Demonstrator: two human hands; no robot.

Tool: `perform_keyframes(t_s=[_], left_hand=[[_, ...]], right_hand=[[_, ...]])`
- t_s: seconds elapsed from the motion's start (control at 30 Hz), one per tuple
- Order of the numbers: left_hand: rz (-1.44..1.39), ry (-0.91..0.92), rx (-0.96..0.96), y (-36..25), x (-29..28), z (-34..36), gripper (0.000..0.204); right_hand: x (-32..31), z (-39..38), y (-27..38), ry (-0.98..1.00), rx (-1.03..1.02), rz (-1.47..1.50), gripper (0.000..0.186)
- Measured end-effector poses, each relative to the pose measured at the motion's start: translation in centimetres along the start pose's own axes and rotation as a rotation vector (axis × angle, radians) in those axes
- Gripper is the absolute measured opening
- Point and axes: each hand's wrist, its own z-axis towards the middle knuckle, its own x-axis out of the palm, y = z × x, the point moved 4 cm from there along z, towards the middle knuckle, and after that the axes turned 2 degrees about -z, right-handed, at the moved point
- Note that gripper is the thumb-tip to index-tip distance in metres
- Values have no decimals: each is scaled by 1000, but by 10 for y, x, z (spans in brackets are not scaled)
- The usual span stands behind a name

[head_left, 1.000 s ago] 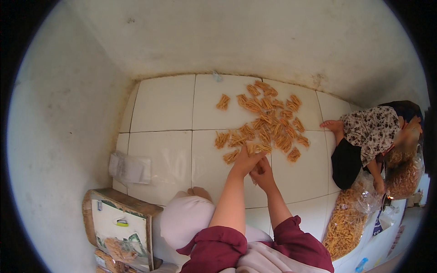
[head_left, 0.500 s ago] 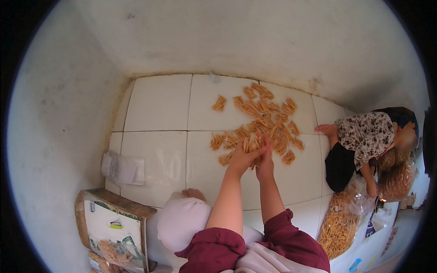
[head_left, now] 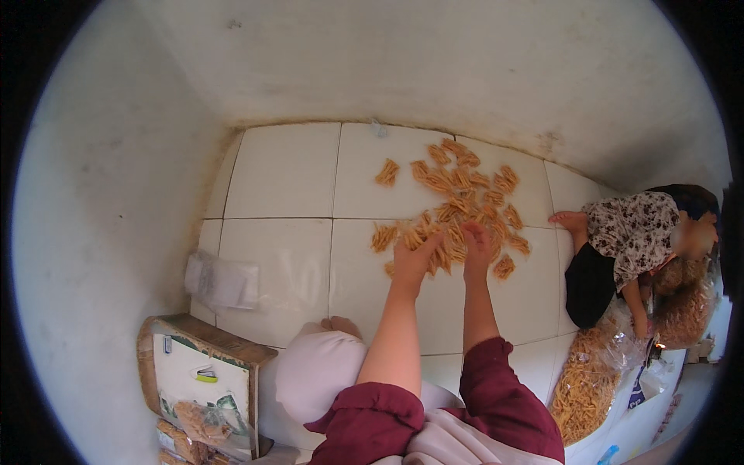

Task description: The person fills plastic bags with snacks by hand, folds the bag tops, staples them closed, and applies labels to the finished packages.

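Many small clear packets of golden-brown snack sticks [head_left: 459, 180] lie in a loose heap on the white tiled floor [head_left: 279, 174]. My left hand [head_left: 411, 263] is at the near left edge of the heap, its thumb spread away from the fingers. Packets show right by its fingertips, which are partly hidden. My right hand [head_left: 477, 246] hovers apart from it over the heap's near side, fingers loosely extended with nothing visible in them. One packet [head_left: 387, 172] lies by itself at the far left of the heap.
Flat clear plastic bags [head_left: 225, 280] lie by the left wall. A low wooden-edged table [head_left: 205, 358] at the near left bears a green stapler [head_left: 206, 376]. On the right a co-worker [head_left: 632, 232] sits beside a large bag of snack sticks [head_left: 585, 387] and a small flame [head_left: 659, 346].
My hands, which were together around a packet, have come apart. The left is now at the heap's left edge and the right is farther right. The whole view has shifted slightly.
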Motion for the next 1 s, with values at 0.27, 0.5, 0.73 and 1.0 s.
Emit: perform_keyframes(t_s=[0.27, 0.5, 0.73, 1.0], left_hand=[[-61, -219, 64, 0, -21, 2, 38], [50, -270, 22, 6, -18, 2, 44], [-53, -296, 44, -7, -51, -10, 44], [-231, -314, 237, -69, -74, -48, 25]], right_hand=[[6, -31, -78, 258, 585, -1076, 68], [13, -16, -117, -37, 565, -607, 81], [57, -53, -81, -64, 686, -754, 80], [65, -52, 26, 82, 247, 225, 71]])
